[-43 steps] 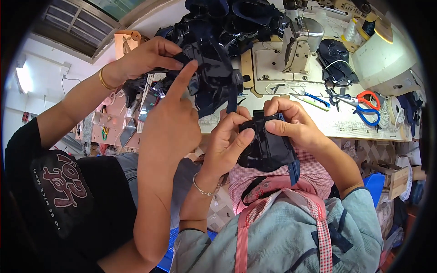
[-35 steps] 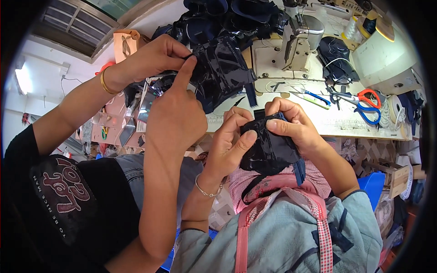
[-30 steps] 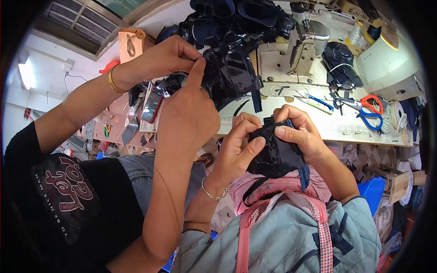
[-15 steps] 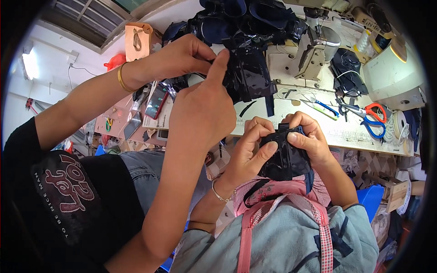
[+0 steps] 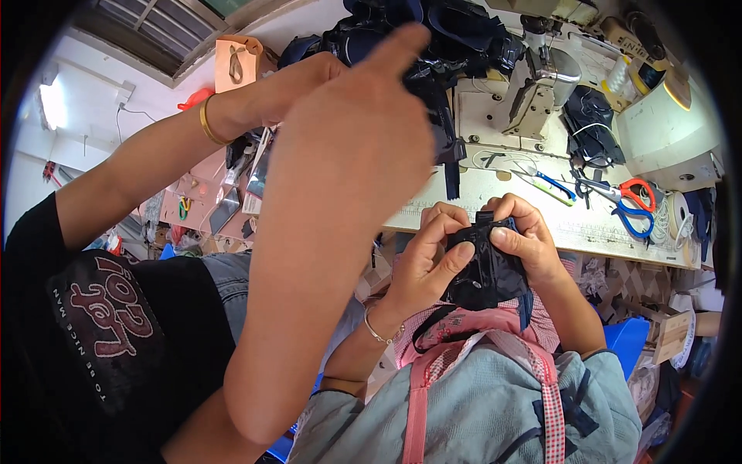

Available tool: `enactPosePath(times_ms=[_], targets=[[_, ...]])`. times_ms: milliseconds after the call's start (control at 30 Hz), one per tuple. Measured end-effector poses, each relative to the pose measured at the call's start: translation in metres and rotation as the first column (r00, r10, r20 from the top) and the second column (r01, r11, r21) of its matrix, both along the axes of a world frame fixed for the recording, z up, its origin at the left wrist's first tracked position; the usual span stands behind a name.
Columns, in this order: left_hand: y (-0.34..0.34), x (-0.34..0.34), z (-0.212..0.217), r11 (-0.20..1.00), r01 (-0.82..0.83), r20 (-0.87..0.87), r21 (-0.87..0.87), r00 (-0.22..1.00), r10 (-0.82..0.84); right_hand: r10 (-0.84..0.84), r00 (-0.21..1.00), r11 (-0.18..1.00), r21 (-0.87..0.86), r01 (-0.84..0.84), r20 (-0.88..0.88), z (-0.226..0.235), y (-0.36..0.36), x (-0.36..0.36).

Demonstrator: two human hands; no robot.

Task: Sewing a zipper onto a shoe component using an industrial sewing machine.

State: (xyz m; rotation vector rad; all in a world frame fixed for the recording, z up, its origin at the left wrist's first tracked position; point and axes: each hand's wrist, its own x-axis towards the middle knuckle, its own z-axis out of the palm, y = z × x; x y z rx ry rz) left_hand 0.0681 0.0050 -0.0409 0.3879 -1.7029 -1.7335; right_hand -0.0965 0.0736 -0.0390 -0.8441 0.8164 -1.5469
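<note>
Near table edge, gripping small black fabric piece with left hand and right hand, 2 thumbs on top. Probably mid-fold; next, keep pinch tight, mind co-worker's arm left.

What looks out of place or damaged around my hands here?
Nothing looks damaged or spilled. The left hand and right hand both pinch a small black fabric piece. Only a co-worker's forearm crosses close by, reaching to the dark fabric heap on the sewing table.
</note>
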Motion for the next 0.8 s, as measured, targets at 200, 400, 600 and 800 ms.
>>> enactPosePath(times_ms=[200, 400, 600, 800], targets=[[0.0025, -0.0020, 0.0011, 0.999, -0.001, -0.026, 0.042, 1.000, 0.002, -0.001, 1.000, 1.000, -0.024, 0.001, 0.003, -0.0030, 0.0000, 0.0001], [0.0019, 0.0015, 0.0026, 0.999, -0.017, 0.001, 0.029, 1.000, 0.017, 0.004, 1.000, 1.000, -0.020, -0.004, 0.008, -0.0016, -0.0008, 0.0036], [0.0050, -0.0029, 0.0037, 0.999, -0.032, 0.021, 0.039, 0.999, 0.031, -0.012, 1.000, 1.000, -0.018, 0.012, 0.002, -0.0016, 0.0016, 0.0005], [0.0075, -0.0052, 0.0030, 0.994, -0.026, 0.035, 0.103, 0.999, 0.023, -0.023, 1.000, 1.000, -0.008, 0.023, 0.008, -0.0041, 0.0032, -0.0006]])
